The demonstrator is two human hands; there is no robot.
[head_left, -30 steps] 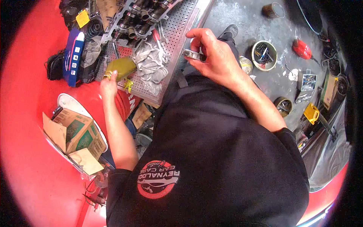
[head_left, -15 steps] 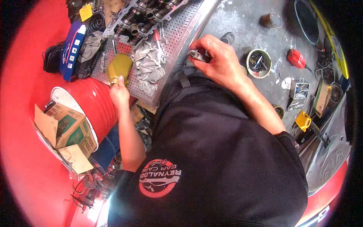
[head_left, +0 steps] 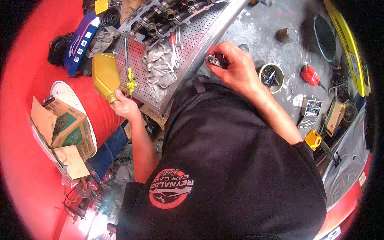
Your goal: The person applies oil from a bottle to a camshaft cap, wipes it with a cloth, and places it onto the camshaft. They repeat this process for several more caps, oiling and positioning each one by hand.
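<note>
My left hand [head_left: 126, 107] is closed on the neck of a gold plastic oil bottle [head_left: 105, 74], over the left edge of the perforated metal bench [head_left: 188, 52]. Pinched between the thumb and fingers of my right hand [head_left: 236, 66] is a small cylindrical metal part [head_left: 213, 60]; the fingers hide some of it. Crumpled grey gloves [head_left: 160, 66] lie on the bench between my hands. Near the bottle there is a long thin tool with a yellow-green end [head_left: 131, 82]. An engine cylinder head [head_left: 168, 18] rests at the far side.
A red drum [head_left: 102, 104] bears an open cardboard box [head_left: 72, 132] on the left. Beyond the bottle stands a blue box [head_left: 82, 44]. On the floor to the right are a bucket of dark parts [head_left: 279, 68], a red tool [head_left: 310, 75], a metal can [head_left: 289, 35] and a yellow container [head_left: 313, 140].
The oil bottle has moved left, off the red-marked spot on the bench, and turned so its broad side shows. My right hand keeps its pinch on the metal part. The view has shifted slightly.
</note>
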